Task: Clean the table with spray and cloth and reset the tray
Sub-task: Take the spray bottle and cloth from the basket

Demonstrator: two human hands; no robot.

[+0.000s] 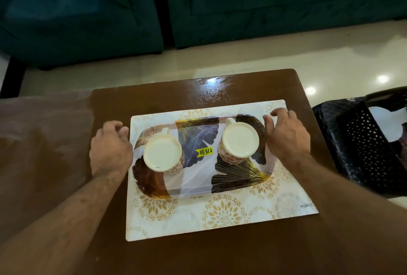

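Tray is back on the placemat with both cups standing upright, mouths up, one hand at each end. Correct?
Not quite. The head view shows both cups upside down, flat bases up. The rest holds: the tray sits on the placemat, left hand and right hand at its ends.

hands (pixel 198 142) flanking tray (pixel 196 186), two cups (pixel 162 155)

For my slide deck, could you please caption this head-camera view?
Left hand and right hand flank a leaf-print tray bearing two upturned mugs on a placemat.
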